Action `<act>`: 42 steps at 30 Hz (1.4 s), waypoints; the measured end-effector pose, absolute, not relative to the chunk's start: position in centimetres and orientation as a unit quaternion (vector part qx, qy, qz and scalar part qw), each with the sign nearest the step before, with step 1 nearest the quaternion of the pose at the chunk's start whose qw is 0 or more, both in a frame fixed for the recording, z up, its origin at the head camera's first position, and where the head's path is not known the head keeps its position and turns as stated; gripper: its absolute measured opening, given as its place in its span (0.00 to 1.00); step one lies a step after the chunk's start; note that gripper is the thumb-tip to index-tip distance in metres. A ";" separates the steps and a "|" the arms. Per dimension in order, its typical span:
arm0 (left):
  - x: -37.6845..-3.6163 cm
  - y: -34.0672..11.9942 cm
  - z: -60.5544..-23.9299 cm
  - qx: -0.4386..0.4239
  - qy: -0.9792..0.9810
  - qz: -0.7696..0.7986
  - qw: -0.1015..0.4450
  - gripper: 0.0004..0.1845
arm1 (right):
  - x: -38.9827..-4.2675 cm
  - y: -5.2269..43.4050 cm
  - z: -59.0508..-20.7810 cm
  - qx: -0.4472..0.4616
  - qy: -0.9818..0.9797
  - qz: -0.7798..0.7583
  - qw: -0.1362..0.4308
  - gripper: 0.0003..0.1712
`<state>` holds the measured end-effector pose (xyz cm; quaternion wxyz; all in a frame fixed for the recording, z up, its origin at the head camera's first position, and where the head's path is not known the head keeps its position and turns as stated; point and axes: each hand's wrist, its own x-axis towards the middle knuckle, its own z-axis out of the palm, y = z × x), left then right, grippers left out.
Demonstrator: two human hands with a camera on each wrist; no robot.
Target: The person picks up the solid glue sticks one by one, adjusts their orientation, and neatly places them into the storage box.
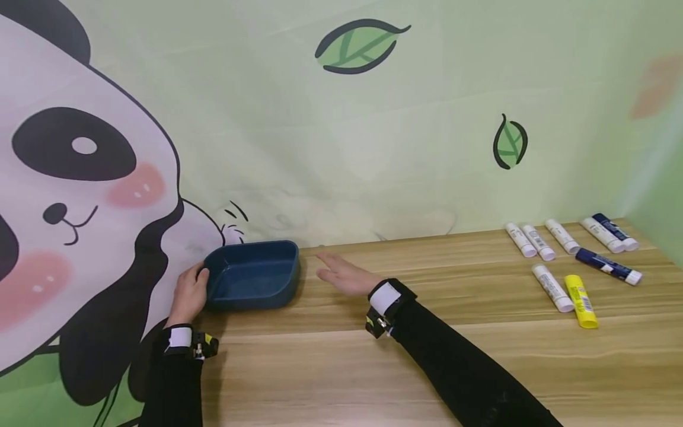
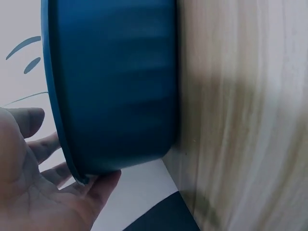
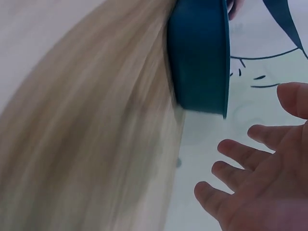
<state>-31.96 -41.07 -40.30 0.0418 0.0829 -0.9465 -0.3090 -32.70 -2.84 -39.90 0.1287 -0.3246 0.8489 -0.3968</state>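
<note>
A dark blue rectangular plastic bin (image 1: 251,296) stands on the wooden table near the back wall, its open side up. My left hand (image 1: 189,290) holds its left end, with the rim between the digits in the left wrist view. My right hand (image 1: 347,277) is held out to the right of the bin, apart from it. Its fingers (image 3: 240,154) are spread and nothing lies in the palm. In the right wrist view the bin's near wall (image 3: 199,62) shows beyond these fingers.
Several glue sticks lie at the table's right: white ones (image 1: 552,287), dark blue ones (image 1: 608,266) and a yellow one (image 1: 581,301). A printed backdrop (image 1: 363,148) with a panda and leaves rises along the table's back edge.
</note>
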 end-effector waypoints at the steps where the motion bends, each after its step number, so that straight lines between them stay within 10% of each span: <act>1: -31.9 -41.2 -40.4 0.083 -0.946 -0.311 0.045 0.33 | -32.6 -3.1 -39.9 -0.325 0.843 -0.406 0.134 0.35; 42: -31.9 -41.0 -41.4 0.078 -0.882 -0.464 -0.008 0.29 | -33.7 -6.5 -42.6 -0.223 0.794 -0.551 0.127 0.37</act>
